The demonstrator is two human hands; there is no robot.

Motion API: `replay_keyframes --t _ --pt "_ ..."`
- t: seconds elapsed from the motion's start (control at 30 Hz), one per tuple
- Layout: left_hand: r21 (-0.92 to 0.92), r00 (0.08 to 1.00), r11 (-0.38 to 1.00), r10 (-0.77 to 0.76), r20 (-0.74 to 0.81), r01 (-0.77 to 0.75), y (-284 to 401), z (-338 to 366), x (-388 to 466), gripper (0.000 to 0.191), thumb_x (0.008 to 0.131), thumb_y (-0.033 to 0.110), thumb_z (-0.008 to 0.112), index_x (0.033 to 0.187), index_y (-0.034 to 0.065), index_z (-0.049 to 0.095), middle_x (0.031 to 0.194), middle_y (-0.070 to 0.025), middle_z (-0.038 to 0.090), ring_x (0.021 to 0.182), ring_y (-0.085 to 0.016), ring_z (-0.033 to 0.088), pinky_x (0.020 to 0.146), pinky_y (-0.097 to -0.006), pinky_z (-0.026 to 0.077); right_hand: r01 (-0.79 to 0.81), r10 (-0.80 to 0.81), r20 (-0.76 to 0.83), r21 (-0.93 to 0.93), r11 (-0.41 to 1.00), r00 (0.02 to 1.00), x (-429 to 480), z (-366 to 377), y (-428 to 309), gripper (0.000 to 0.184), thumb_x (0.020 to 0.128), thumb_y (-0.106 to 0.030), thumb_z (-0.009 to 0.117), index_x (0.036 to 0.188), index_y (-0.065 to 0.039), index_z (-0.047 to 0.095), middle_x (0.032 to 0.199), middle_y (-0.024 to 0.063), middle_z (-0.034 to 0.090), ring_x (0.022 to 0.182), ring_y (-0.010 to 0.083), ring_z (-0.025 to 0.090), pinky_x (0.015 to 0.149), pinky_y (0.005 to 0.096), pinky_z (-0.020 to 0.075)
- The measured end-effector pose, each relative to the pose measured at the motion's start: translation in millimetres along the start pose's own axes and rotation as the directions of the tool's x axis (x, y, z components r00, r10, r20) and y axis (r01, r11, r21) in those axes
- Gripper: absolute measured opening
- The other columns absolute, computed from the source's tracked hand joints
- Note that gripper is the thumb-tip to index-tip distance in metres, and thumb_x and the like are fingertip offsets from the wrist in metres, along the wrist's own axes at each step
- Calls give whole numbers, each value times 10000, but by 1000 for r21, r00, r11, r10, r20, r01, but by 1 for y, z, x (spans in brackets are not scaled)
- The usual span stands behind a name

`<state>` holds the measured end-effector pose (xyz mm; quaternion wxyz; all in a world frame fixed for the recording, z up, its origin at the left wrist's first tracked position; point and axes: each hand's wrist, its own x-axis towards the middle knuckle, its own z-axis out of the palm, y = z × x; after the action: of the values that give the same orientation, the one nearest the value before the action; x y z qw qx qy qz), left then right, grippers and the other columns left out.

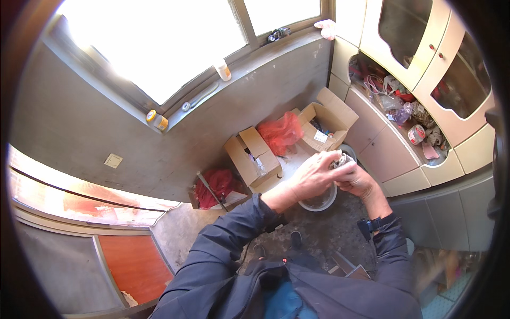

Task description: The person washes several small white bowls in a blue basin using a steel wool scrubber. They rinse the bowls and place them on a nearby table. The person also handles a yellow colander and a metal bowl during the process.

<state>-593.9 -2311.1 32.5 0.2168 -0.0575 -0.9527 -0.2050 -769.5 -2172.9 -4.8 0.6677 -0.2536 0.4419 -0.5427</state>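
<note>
Both hands are raised in front of me and meet around a crumpled grey-white wad point(342, 160), perhaps a rag; its material is not clear. My left hand point(312, 172) comes in from the left, its fingers lying across the wad. From the other side my right hand point(358, 182) grips it from below, and the fingers of the two hands overlap. The hands hide part of the wad. Beneath them, partly covered, is a round pale tub point(318, 208) on the dark floor. A second round rim point(349, 150) shows just behind the wad.
Beyond the hands stand an open cardboard box point(336, 115), a red plastic bag point(281, 133) and another carton point(255, 155). A metal rod point(209, 185) leans over a dark red bag point(219, 189). On the right is a cabinet point(376, 145) with cluttered shelves. Jars point(157, 120) line the windowsill.
</note>
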Motion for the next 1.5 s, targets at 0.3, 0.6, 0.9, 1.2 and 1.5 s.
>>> replay_keyframes --t 0.3,0.6,0.9,1.2,1.5 --pt "116 985 983 130 109 -143 -30 22 25 664 848 232 696 1463 66 510 1023 -79 630 874 -250 717 716 -357 604 -73 11 -119 -523 849 993 19 13 -13 445 863 -38 707 1293 -106 618 1013 33 641 867 144 626 698 308 517" --pt "226 850 906 -416 323 358 -57 77 22 168 825 158 714 943 42 688 859 -199 754 839 -392 754 738 -483 591 -396 -235 -410 -912 104 882 55 -19 35 294 855 -291 697 1016 -57 770 990 228 756 994 394 732 858 472 580" --pt "-74 723 756 -586 366 650 -69 112 11 217 747 176 771 834 -19 733 810 -241 732 826 -388 744 716 -472 569 -236 -461 -78 -926 -294 884 63 -43 58 113 896 -233 621 881 -140 683 807 99 755 781 296 767 698 428 609" --pt "-517 525 219 -627 575 828 -75 120 -5 317 750 106 811 1024 -8 700 712 -38 603 580 -128 557 460 -299 406 -334 -457 -180 -900 -281 871 68 -44 58 139 909 -234 626 919 -103 673 838 136 761 803 329 770 707 443 614" --pt "-622 498 -558 -379 780 550 -86 130 -75 385 1033 381 551 1175 30 621 830 -50 661 630 -145 612 526 -302 507 -396 -336 -431 -902 169 837 69 -62 88 337 909 -194 580 1144 22 687 1119 313 717 1024 445 728 855 530 591"
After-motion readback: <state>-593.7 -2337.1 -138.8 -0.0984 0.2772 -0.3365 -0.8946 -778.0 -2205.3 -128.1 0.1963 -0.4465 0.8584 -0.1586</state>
